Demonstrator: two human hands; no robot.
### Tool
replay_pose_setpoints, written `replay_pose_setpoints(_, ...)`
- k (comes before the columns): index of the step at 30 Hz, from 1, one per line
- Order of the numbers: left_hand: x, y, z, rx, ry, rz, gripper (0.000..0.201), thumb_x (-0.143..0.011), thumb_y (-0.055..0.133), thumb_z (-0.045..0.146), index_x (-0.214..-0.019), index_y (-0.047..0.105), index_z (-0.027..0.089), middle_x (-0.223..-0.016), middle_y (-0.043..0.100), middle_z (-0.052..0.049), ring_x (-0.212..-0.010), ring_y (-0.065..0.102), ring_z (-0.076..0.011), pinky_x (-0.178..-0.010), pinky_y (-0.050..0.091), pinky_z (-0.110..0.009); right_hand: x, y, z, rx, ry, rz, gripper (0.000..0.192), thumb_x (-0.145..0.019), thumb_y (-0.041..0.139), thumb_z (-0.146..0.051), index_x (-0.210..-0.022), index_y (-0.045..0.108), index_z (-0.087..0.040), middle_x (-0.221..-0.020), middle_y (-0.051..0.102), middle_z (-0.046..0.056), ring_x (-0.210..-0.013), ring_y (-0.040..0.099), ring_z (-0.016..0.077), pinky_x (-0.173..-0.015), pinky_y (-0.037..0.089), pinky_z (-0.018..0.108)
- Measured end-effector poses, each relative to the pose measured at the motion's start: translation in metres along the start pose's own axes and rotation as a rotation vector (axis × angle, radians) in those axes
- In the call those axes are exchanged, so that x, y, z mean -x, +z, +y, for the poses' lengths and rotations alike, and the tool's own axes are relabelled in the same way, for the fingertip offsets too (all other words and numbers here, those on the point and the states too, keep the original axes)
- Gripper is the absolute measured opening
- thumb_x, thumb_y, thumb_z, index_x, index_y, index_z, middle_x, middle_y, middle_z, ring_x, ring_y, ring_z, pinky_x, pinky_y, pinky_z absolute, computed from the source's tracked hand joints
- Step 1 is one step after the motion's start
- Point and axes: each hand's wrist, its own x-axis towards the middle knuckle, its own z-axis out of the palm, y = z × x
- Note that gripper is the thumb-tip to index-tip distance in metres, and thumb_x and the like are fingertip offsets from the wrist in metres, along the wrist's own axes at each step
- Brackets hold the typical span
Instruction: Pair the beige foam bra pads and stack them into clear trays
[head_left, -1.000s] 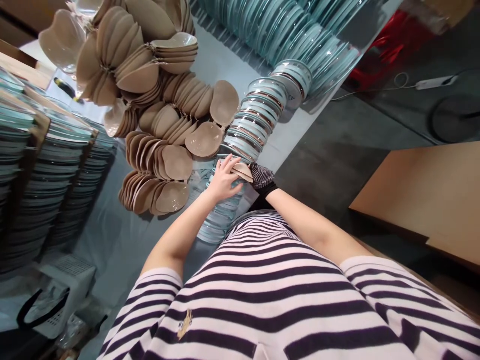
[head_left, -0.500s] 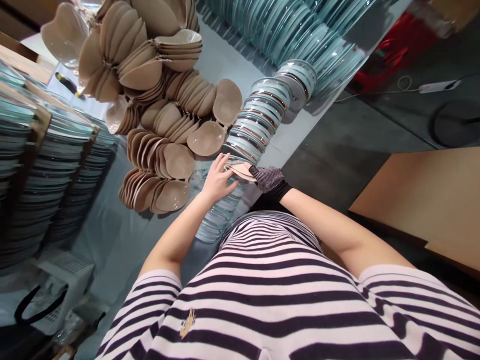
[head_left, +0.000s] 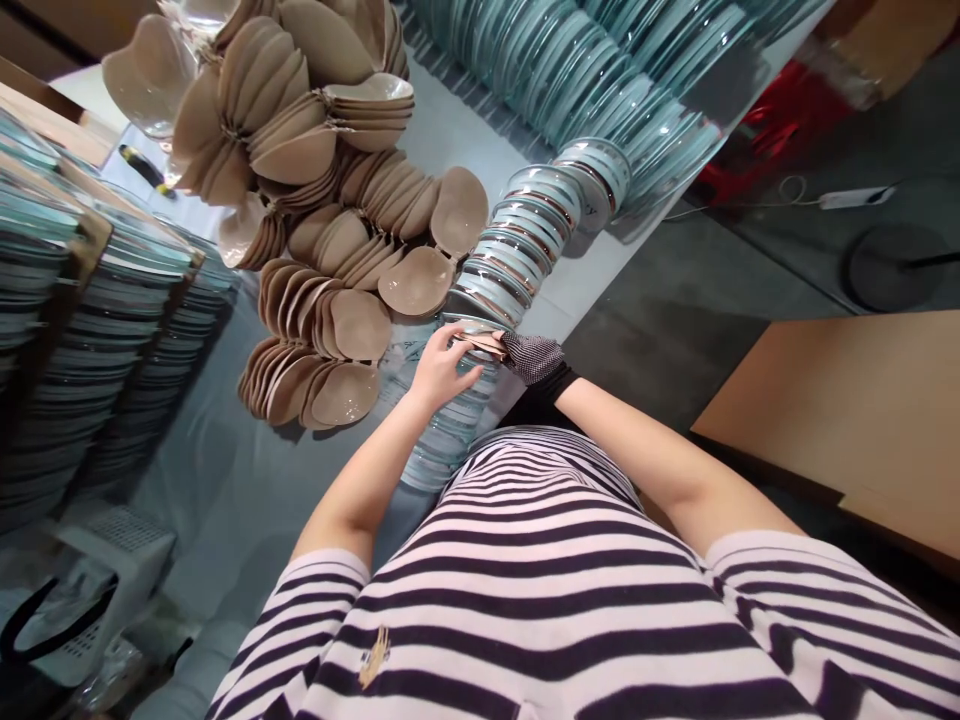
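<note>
My bare left hand (head_left: pixel 439 365) and my right hand (head_left: pixel 534 358), which wears a dark mesh glove, meet over a tall stack of clear round plastic cases (head_left: pixel 457 420) right in front of my body. Between them is a beige bra pad (head_left: pixel 484 343), pinched by the fingers of both hands on top of the stack. A second leaning stack of clear cases (head_left: pixel 532 225) rises just beyond the hands.
Piles of beige bra pads (head_left: pixel 330 240) cover the light table (head_left: pixel 247 480) to the left. Rows of teal-edged cases (head_left: pixel 585 60) line the back and the left side (head_left: pixel 90 330). A white basket (head_left: pixel 105 590) sits low left. A cardboard sheet (head_left: pixel 847 410) lies at right.
Both hands stay at the top of the near stack. The pad has tipped flatter and lower onto the stack, and my left fingers have curled more closely onto it.
</note>
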Motion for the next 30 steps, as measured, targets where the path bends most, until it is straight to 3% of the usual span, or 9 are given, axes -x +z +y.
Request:
replay_pose_setpoints(5,-0.003,0.002,0.002,0.027,0.117,-0.009,0.027,-0.083,0.072,0.038,-0.103,0.070,0.021,-0.126,0.061,-0.014,-0.125,0.055,-0.0294,-0.110,0.045,-0.047,0.002,0.002,-0.009,-0.083,0.110,-0.125,0.045,-0.106,0.029,-0.025,-0.142,0.053,-0.011,-0.123,0.069,0.024,-0.107,0.068,0.0291,-0.088,0.048,0.039)
replay_pose_setpoints(9,-0.008,0.004,0.006,-0.012,0.184,-0.069,0.027,-0.084,0.070,0.036,-0.108,0.069,0.023,-0.121,0.065,-0.011,-0.127,0.054,-0.0306,-0.111,0.041,-0.051,-0.012,-0.004,-0.016,-0.254,0.183,-0.268,0.042,-0.100,0.048,-0.022,-0.138,0.055,-0.006,-0.124,0.067,0.027,-0.109,0.068,0.0301,-0.095,0.049,0.044)
replay_pose_setpoints(12,-0.012,0.006,0.006,-0.045,0.146,-0.066,0.033,-0.086,0.069,0.033,-0.117,0.066,0.024,-0.122,0.066,-0.010,-0.132,0.051,-0.0313,-0.112,0.039,-0.052,-0.013,-0.017,-0.006,-0.373,0.093,-0.359,0.038,-0.092,0.063,-0.024,-0.129,0.061,-0.011,-0.111,0.073,0.019,-0.095,0.072,0.0240,-0.087,0.055,0.035)
replay_pose_setpoints(15,-0.016,0.008,0.006,-0.024,0.109,-0.034,0.034,-0.085,0.071,0.033,-0.116,0.065,0.022,-0.122,0.064,-0.012,-0.127,0.055,-0.0292,-0.108,0.045,-0.047,-0.009,-0.028,0.008,-0.567,0.017,-0.451,0.030,-0.099,0.052,-0.028,-0.124,0.062,-0.015,-0.102,0.075,0.010,-0.077,0.074,0.0168,-0.073,0.057,0.026)
replay_pose_setpoints(20,-0.017,0.003,0.004,0.072,0.100,-0.004,0.023,-0.090,0.065,0.041,-0.103,0.070,0.022,-0.112,0.066,-0.010,-0.111,0.062,-0.0238,-0.099,0.051,-0.039,-0.007,-0.036,0.008,-0.452,0.070,-0.236,0.023,-0.097,0.052,-0.032,-0.103,0.068,-0.017,-0.096,0.076,0.009,-0.082,0.073,0.0198,-0.070,0.053,0.026)
replay_pose_setpoints(22,-0.012,-0.003,-0.009,0.101,-0.065,0.086,0.023,-0.095,0.057,0.040,-0.103,0.070,0.023,-0.111,0.068,-0.008,-0.109,0.063,-0.0219,-0.099,0.051,-0.037,-0.007,-0.045,0.004,-0.215,-0.003,-0.160,0.021,-0.093,0.058,-0.037,-0.097,0.071,-0.021,-0.097,0.077,0.008,-0.087,0.073,0.0233,-0.070,0.049,0.029)
replay_pose_setpoints(25,-0.001,-0.013,-0.041,0.057,-0.633,0.317,0.024,-0.096,0.055,0.036,-0.111,0.068,0.021,-0.114,0.070,-0.012,-0.112,0.065,-0.0242,-0.098,0.051,-0.038,-0.014,-0.067,-0.002,-0.057,-0.098,-0.135,0.028,-0.096,0.053,-0.044,-0.097,0.072,-0.023,-0.097,0.078,0.008,-0.087,0.073,0.0243,-0.066,0.045,0.029)
replay_pose_setpoints(28,0.002,-0.018,-0.071,0.017,-1.091,0.218,0.036,-0.088,0.068,0.039,-0.116,0.066,0.018,-0.116,0.072,-0.016,-0.111,0.066,-0.0291,-0.092,0.052,-0.038,-0.038,-0.089,-0.013,-0.043,-0.221,-0.112,0.033,-0.099,0.046,-0.042,-0.101,0.073,-0.023,-0.100,0.078,0.008,-0.090,0.073,0.0231,-0.067,0.044,0.028)
replay_pose_setpoints(30,-0.001,-0.018,-0.079,0.018,-1.183,0.093,0.028,-0.090,0.065,0.039,-0.110,0.068,0.020,-0.109,0.074,-0.013,-0.106,0.068,-0.0282,-0.087,0.051,-0.036,-0.063,-0.097,-0.023,-0.011,-0.318,-0.118,0.033,-0.100,0.044,-0.040,-0.105,0.072,-0.023,-0.102,0.077,0.008,-0.093,0.072,0.0225,-0.071,0.046,0.028)
